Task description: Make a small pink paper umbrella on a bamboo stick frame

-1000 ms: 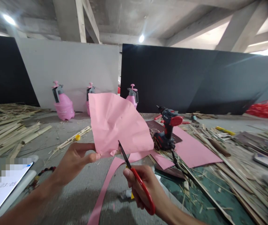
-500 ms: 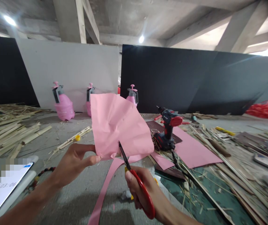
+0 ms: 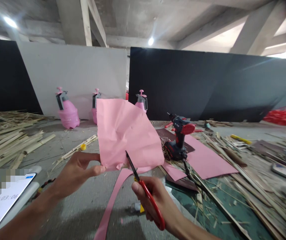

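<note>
A creased, fan-shaped sheet of pink paper point(image 3: 128, 130) stands raised in front of me. Its lower left corner is pinched by my left hand point(image 3: 81, 173), fingers closed on it. My right hand point(image 3: 155, 200) grips the red handles of a pair of scissors point(image 3: 146, 191). Their dark blades point up and left and overlap the paper's lower edge; the blades look nearly closed. From that edge a long pink paper strip point(image 3: 111, 203) curls down toward me. A small clear object with yellow on it lies partly hidden behind my right hand.
A cordless drill point(image 3: 179, 136) stands right of the paper, beside a flat pink sheet point(image 3: 208, 156). Three pink spray bottles point(image 3: 68, 115) line the back wall. Bamboo strips point(image 3: 20, 140) are piled left, with more on the right. A phone point(image 3: 10, 203) lies at lower left.
My right hand and the scissors have shifted very slightly left. The left hand has moved slightly left, still pinching the paper. The sheet's outline is almost the same.
</note>
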Tool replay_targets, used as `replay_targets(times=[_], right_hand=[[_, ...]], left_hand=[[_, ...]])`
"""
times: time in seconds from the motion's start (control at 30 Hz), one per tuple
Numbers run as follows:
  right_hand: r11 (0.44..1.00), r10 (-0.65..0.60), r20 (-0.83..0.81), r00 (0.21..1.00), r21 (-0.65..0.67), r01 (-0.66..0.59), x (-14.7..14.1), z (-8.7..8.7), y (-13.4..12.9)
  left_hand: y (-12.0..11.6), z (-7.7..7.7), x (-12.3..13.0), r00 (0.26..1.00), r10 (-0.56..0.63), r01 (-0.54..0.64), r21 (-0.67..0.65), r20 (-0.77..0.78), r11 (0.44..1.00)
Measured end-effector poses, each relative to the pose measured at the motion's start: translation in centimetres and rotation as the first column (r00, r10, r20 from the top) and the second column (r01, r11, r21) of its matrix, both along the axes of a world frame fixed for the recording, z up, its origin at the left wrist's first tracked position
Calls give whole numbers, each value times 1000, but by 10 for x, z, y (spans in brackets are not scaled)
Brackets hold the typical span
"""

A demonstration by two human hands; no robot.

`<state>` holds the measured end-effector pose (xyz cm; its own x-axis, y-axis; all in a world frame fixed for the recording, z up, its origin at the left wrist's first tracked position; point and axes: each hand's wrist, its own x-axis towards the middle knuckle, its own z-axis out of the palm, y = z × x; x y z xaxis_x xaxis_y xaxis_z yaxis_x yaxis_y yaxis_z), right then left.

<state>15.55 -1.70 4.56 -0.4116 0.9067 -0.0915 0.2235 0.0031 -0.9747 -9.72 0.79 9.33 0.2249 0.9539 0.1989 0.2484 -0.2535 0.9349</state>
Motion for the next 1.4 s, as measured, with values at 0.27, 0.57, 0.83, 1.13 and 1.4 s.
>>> replay_targets(times=[0.27, 0.57, 0.83, 1.13, 1.4], right_hand=[[999, 37, 6, 999, 7, -37, 3, 3, -2], [1000, -2, -1, 1000, -30, 2, 0, 4, 0], [1000, -4, -19, 1000, -13, 4, -1, -8, -2], [997, 37, 20, 999, 65, -38, 2, 1, -2], [985, 73, -19, 997, 161, -69, 3, -10, 3]], left_hand=[[2, 0, -3, 997, -68, 68, 11, -29, 998], [2, -3, -9, 990, -59, 62, 18, -130, 998], [0, 1, 1, 996, -78, 78, -8, -54, 997], [2, -3, -2, 994, -107, 108, 29, -11, 994], [1, 4, -1, 985, -171, 171, -4, 6, 985]])
